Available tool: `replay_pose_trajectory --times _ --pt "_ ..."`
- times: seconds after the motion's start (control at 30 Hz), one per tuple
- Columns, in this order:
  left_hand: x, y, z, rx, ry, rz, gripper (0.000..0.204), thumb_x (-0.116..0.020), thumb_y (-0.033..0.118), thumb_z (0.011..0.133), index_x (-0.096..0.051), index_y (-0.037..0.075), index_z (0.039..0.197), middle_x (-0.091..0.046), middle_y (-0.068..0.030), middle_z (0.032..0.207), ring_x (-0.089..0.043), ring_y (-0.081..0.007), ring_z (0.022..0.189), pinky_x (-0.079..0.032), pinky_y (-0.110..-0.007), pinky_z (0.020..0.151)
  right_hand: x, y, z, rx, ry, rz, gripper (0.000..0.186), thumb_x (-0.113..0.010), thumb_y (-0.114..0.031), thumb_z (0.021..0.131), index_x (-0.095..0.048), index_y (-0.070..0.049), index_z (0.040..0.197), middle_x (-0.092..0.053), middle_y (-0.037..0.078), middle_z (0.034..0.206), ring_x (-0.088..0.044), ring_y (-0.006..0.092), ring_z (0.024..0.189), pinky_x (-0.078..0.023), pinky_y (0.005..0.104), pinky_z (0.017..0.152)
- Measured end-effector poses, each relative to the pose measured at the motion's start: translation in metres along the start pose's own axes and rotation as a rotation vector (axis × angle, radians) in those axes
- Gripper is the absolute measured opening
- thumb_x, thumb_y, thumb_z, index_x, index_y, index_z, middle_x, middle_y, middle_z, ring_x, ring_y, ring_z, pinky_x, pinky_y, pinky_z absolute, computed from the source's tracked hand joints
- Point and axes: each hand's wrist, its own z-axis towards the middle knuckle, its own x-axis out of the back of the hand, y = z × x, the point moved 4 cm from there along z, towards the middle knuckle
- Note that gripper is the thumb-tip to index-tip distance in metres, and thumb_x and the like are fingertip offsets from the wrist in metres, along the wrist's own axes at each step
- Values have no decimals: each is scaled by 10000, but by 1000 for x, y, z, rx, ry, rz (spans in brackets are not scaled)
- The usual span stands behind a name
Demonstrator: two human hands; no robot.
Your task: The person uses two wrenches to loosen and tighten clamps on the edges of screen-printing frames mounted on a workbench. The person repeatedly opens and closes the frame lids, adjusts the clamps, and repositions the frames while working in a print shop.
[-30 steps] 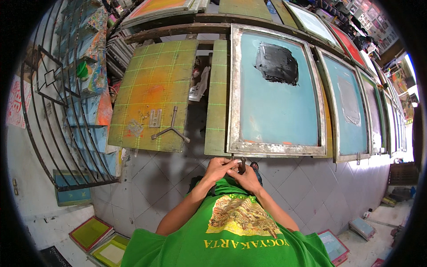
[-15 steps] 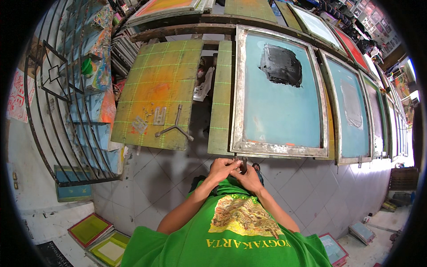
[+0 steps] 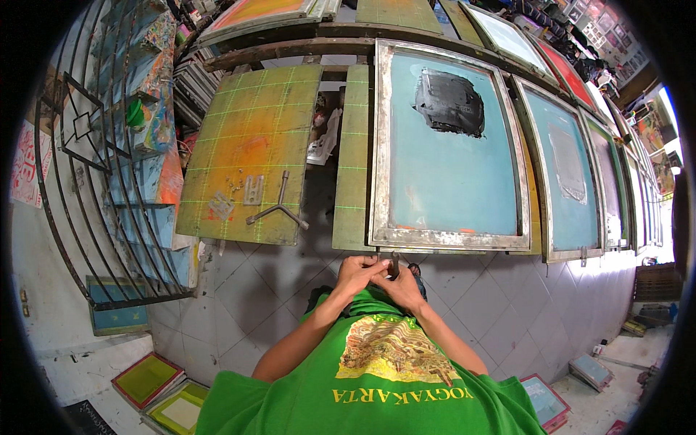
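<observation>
— Where are the hands?

— Both are raised together in front of the chest, just below the near edge of the blue screen frame (image 3: 449,145). The forearms come up from the lower edge and meet in a narrow V over the green shirt (image 3: 377,384).

— What is the left hand (image 3: 357,274) doing?

— Its fingers are curled inward, thumb side toward the other hand, closed around the lower part of a small dark metal piece (image 3: 394,264) that sticks up between the two hands.

— And the right hand (image 3: 403,284)?

— Bent at the wrist, fingers folded, fingertips pressed against the same metal piece from the other side. Neither hand is spread open; how firm the grip is I cannot tell.

— Where does that piece sit?

— Right at the bottom rail of the blue screen frame, near its middle, touching or just short of it; too small to say which.

— Anything else close by?

— To the left a yellow-green board (image 3: 250,145) carries a three-armed metal wrench (image 3: 278,209) and small bits of hardware. The floor (image 3: 246,290) below is grey tile.
</observation>
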Motion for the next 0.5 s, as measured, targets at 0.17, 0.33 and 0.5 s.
replay_pose_trajectory --times 0.17,0.33,0.5 --pt "4 4 -6 15 -171 -151 497 -712 369 1045 -698 -50 1313 -768 -37 987 -652 -76 872 -519 -242 739 0 9 -9 -161 -217 209 336 -745 -367 1008 -740 -31 1012 -660 1 770 -572 87 689 -450 286 634" --pt "-3 9 -9 -18 -193 -309 493 -746 343 1022 -696 -50 1317 -755 -45 958 -656 -90 910 -523 -244 754 5 4 -4 -26 -78 66 309 -759 -316 994 -740 -7 1009 -652 -8 765 -582 99 700 -480 308 662" --pt "-4 6 -6 36 70 -60 447 -793 304 986 -737 -60 1240 -764 -81 968 -677 -123 850 -550 -263 750 4 4 -3 52 -11 -85 311 -772 -292 980 -729 13 1018 -688 4 819 -593 102 744 -505 322 716"
